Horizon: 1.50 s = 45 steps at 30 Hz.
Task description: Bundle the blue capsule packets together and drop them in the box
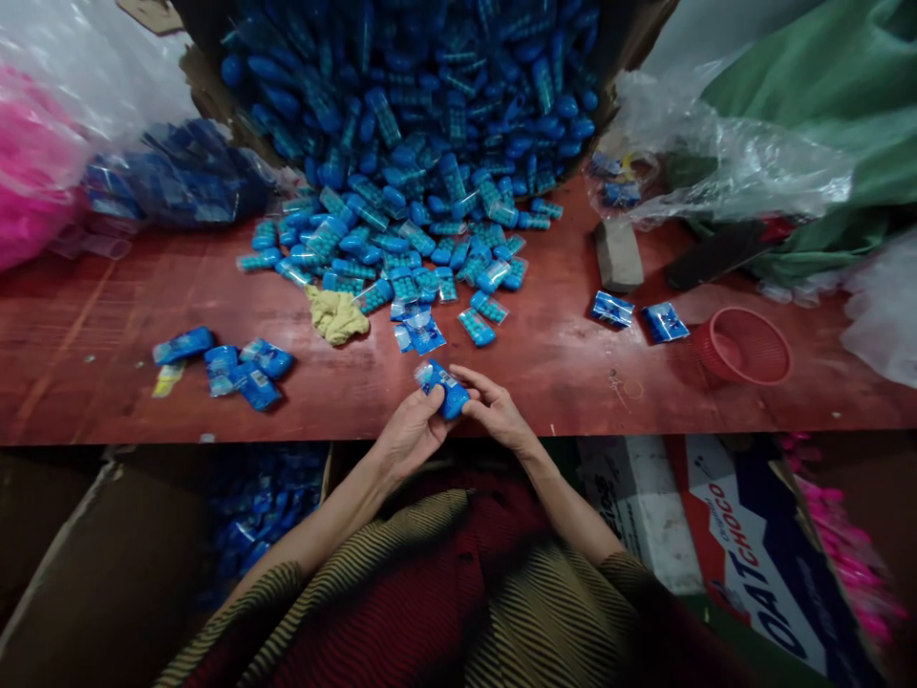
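Observation:
Near the table's front edge, a small blue container in a printed plastic sleeve [445, 390] is held between both hands. My left hand [414, 432] grips its left side, the thumb lying on top. At its right end, my right hand [501, 413] pinches it with thumb and fingers. Just beyond lie flat printed blue sleeves [422, 334] and loose clear-and-blue containers [477, 327] with small blue balls inside. A crumpled yellow cloth [336, 315] rests to their left. Several sleeved containers [256, 384] sit in a group at the left.
A large open carton [623, 57] spills a heap of blue containers onto the red table [143, 315]. On the right are a red plastic basket [745, 346], a grey block [618, 256] and two bundles of sleeves [665, 322]. Below the table edge, a box [64, 545] stands left.

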Tool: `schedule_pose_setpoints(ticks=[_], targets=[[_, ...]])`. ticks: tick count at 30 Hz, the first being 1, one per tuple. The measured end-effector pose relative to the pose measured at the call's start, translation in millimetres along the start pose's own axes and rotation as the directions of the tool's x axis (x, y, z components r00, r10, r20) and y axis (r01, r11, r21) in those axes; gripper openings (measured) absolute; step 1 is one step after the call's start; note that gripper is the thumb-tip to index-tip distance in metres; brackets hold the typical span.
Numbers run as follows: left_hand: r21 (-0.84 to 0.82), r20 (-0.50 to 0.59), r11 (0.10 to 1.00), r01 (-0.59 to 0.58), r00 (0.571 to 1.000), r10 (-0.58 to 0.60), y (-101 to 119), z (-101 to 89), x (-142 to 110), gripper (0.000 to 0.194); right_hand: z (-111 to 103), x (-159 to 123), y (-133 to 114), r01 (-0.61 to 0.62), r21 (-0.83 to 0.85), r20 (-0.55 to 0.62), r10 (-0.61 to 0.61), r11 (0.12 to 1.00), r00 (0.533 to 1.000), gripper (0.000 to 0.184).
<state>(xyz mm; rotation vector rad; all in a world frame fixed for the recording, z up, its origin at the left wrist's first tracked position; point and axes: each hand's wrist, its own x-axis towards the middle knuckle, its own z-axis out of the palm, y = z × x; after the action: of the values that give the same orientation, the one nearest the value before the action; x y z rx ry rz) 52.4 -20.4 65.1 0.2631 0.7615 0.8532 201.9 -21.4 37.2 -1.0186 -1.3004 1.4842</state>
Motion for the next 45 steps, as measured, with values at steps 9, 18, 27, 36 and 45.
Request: schedule_pose_setpoints(ticks=[9, 18, 27, 36, 45], targets=[[0.034, 0.067, 0.998, -0.056, 0.996, 0.054, -4, -0.9, -4, 0.032, 3, -1, 11, -0.024, 0.109, -0.016, 0.025, 0.994, 1.000, 0.068], [0.013, 0.043, 0.998, -0.068, 0.997, 0.068, -11, 5.2, -5, 0.023, 24, -8, 18, 0.019, -0.054, -0.311, -0.035, 0.998, 0.950, 0.058], [0.060, -0.096, 0.984, -0.167, 0.980, 0.172, 20, -19.6, -8, 0.017, 14, 5, 11, -0.107, 0.026, -0.014, 0.108, 0.994, 0.994, 0.051], [0.058, -0.599, 0.892, -0.449, 0.699, 0.391, 88, -84.2, -43, 0.051, 11, 58, 1, 0.035, -0.730, -0.072, -0.127, 0.683, 0.989, 0.032], [0.235, -0.440, 0.926, -0.294, 0.818, 0.371, 42, -63.8, -23, 0.024, 26, 101, 22, -0.112, -0.981, -0.121, -0.049, 0.159, 0.991, 0.024]])
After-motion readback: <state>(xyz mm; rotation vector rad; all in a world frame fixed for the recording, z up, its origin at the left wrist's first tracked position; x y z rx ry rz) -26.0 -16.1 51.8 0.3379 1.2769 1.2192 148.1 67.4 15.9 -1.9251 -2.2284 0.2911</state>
